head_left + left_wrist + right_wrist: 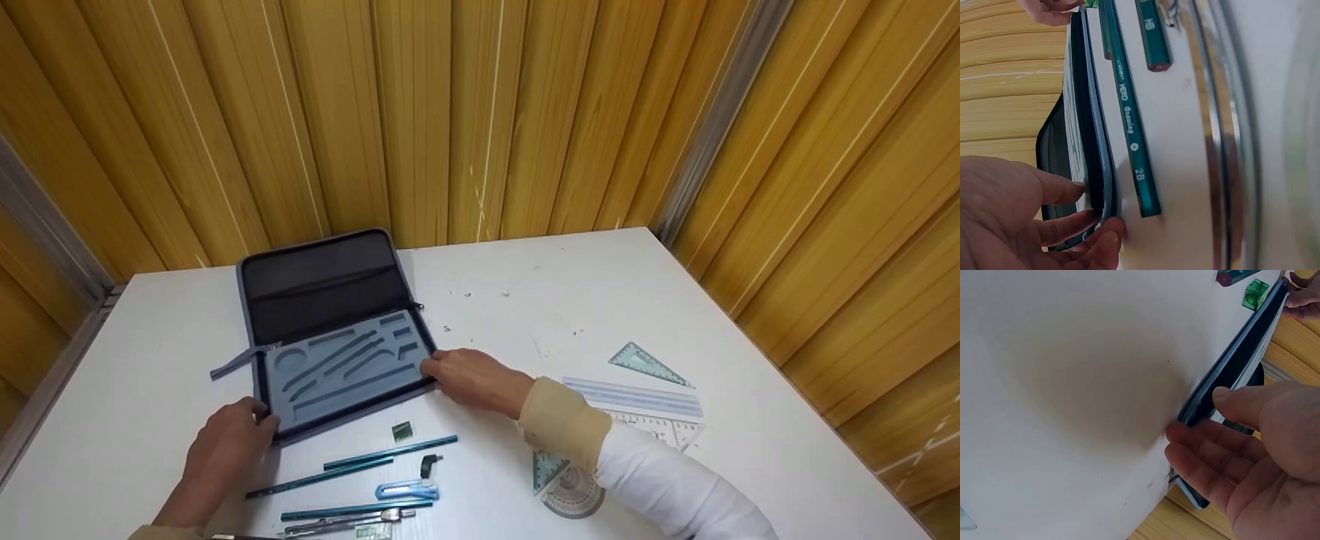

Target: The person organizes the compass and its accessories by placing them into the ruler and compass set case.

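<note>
An unfolded zippered drawing-set case [352, 367] lies on the table, its dark lid [322, 281] tipped back toward the wall. Its grey-blue foam insert shows cut-out slots and a round recess. At the near left corner my left hand [229, 442] grips the case edge, thumb above and fingers below in the left wrist view. My right hand [476, 379] holds the near right corner; the right wrist view shows its thumb [1235, 402] over the zipper edge and fingertips along the outer side. A zipper end strap [234, 365] sticks out on the left.
In front of the case lie several green pencils [390, 452], a green sharpener [403, 430], a blue cutter [407, 490] and a metal compass [345, 521]. Rulers [634, 395], a set square [649, 364] and a protractor [577, 491] lie around my right forearm. Corrugated yellow walls stand behind.
</note>
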`<state>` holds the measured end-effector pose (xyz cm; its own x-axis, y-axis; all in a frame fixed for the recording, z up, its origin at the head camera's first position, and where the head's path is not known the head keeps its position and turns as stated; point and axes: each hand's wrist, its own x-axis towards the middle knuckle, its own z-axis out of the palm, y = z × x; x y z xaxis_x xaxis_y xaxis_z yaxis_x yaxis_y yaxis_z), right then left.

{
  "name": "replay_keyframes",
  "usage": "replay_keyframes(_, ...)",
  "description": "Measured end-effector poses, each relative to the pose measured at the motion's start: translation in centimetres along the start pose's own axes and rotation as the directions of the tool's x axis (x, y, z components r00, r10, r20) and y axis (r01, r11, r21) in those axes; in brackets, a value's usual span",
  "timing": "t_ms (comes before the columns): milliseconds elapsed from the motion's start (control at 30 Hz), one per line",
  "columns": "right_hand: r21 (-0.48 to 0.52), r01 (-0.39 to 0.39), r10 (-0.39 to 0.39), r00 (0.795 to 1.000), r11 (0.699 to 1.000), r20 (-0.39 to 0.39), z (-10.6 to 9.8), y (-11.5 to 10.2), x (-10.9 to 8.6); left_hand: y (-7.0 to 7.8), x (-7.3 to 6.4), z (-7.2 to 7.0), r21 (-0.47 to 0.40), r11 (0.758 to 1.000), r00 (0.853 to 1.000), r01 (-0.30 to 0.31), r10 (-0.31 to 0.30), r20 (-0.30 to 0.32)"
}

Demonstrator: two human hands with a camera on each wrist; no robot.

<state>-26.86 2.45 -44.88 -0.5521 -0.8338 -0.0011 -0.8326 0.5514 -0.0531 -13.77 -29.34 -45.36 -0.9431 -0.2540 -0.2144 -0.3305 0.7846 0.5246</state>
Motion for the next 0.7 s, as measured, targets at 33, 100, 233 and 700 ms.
replay_keyframes(33, -0.001, -0.002, 0.002, 1.0, 1.0, 0.001, 0.1, 0.0, 0.0, 0.0, 0.0, 0.0, 0.002, 1.0, 1.0, 0.0, 0.0, 0.003)
replay_keyframes(100, -0.012, -0.001, 0.001, 1.0, 1.0, 0.0, 0.2, 0.1, -0.1, 0.1, 0.1, 0.0, -0.002, 1.0, 1.0, -0.005, 0.005, 0.006)
replay_keyframes(233, -0.055, 0.009, -0.009, 1.0, 0.998, -0.004, 0.2, 0.3, -0.4, 0.4, 0.2, 0.1, -0.013, 0.999, 0.999, -0.038, 0.038, 0.0)
replay_keyframes(700, -0.047, 0.01, -0.01, 1.0, 0.999, -0.005, -0.2, 1.5, -2.3, 2.3, 0.5, 0.9, -0.079, 0.996, 0.998, -0.05, 0.052, 0.029)
